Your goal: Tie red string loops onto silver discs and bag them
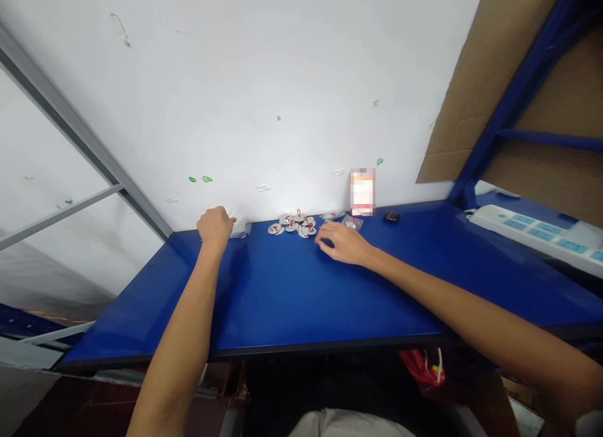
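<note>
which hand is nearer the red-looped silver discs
Right. The right hand is just right of the silver discs; the left hand is farther off, to their left.

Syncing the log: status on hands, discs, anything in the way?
Left hand at clear plastic bag, hold unclear. Right hand beside red-looped discs, hold unclear. Discs clustered near wall. Clear packet close behind right hand.

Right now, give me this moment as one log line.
left hand: by clear plastic | right hand: beside red-looped discs | grips: unclear
</note>
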`<action>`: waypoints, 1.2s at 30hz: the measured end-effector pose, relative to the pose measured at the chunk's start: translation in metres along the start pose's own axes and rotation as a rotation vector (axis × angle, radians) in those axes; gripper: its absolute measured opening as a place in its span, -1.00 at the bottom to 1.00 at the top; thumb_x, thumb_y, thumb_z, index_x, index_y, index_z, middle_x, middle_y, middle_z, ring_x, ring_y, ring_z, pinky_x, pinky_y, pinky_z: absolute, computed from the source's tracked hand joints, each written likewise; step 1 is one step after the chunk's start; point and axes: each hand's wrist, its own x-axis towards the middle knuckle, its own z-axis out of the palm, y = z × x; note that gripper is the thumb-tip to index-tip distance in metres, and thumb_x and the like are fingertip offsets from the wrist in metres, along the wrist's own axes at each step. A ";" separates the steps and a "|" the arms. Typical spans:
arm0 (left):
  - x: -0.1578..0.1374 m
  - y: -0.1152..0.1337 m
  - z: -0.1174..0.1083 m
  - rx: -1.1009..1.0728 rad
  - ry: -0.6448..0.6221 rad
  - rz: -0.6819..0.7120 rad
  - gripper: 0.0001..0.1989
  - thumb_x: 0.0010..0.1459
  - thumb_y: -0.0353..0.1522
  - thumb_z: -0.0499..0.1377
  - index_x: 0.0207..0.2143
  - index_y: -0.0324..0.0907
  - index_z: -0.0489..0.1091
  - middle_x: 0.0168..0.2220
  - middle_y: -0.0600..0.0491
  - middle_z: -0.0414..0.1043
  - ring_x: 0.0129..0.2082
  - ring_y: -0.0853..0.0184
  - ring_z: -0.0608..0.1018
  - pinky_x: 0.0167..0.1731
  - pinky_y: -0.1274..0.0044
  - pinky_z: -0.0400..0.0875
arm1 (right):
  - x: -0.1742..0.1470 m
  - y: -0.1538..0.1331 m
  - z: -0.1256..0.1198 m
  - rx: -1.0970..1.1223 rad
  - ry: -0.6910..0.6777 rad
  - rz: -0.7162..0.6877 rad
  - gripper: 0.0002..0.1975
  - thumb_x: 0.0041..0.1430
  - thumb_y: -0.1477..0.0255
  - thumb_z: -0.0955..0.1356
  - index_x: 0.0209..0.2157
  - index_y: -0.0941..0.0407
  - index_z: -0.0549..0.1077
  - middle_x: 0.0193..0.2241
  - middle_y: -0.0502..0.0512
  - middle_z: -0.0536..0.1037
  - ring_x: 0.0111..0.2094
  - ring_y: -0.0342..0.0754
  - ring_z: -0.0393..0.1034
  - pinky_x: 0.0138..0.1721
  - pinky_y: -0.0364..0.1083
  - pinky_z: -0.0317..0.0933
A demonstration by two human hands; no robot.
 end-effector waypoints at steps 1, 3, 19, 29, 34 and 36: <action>0.000 0.000 0.002 0.001 -0.027 -0.001 -0.52 0.34 -0.03 0.24 0.01 -0.26 0.58 -0.02 -0.37 0.60 0.00 -0.17 0.63 -0.12 0.25 0.47 | 0.000 0.000 0.000 0.001 -0.003 -0.003 -0.79 0.40 0.51 0.33 -0.16 0.08 0.65 -0.17 0.19 0.67 -0.07 0.15 0.52 0.01 0.09 0.35; 0.002 -0.001 0.006 -0.004 -0.064 -0.001 -0.43 0.34 0.06 0.21 -0.02 -0.28 0.58 -0.03 -0.39 0.60 -0.01 -0.17 0.62 -0.13 0.27 0.47 | 0.000 0.001 0.000 0.004 -0.009 -0.007 -0.79 0.39 0.52 0.34 -0.16 0.09 0.65 -0.18 0.19 0.67 -0.07 0.15 0.53 0.02 0.10 0.36; -0.037 0.061 -0.028 -1.248 0.095 0.249 -0.54 0.43 0.03 0.13 -0.31 -0.16 0.38 -0.35 -0.01 0.51 -0.43 0.29 0.57 -0.46 0.50 0.46 | 0.002 -0.022 -0.015 0.118 0.255 -0.047 -0.46 0.42 0.35 0.41 0.36 -0.03 0.31 0.23 0.27 0.47 0.26 0.27 0.41 0.28 0.31 0.36; -0.119 0.131 -0.014 -1.585 -0.451 0.538 -0.54 0.32 0.05 0.30 -0.24 -0.17 0.45 -0.36 0.06 0.57 -0.43 0.33 0.62 -0.44 0.53 0.57 | -0.001 -0.032 -0.008 0.229 0.239 0.084 -0.07 0.21 0.32 0.55 0.47 -0.03 0.06 0.30 0.34 0.39 0.27 0.35 0.41 0.20 0.33 0.40; -0.121 0.126 -0.014 -1.347 -0.252 0.640 -0.61 0.39 -0.02 0.27 -0.27 -0.16 0.51 -0.50 0.12 0.51 -0.56 0.40 0.52 -0.46 0.57 0.48 | -0.001 -0.024 -0.007 0.151 0.213 0.101 -0.30 0.18 0.42 0.50 0.31 0.07 0.27 0.17 0.32 0.47 0.16 0.32 0.47 0.12 0.26 0.43; -0.120 0.125 -0.015 -1.372 -0.260 0.605 -0.62 0.36 -0.03 0.30 -0.27 -0.17 0.53 -0.53 0.13 0.46 -0.59 0.40 0.49 -0.51 0.57 0.43 | -0.001 -0.023 -0.008 0.115 0.206 0.111 -0.35 0.20 0.41 0.48 0.28 0.08 0.28 0.14 0.32 0.48 0.13 0.31 0.48 0.09 0.25 0.43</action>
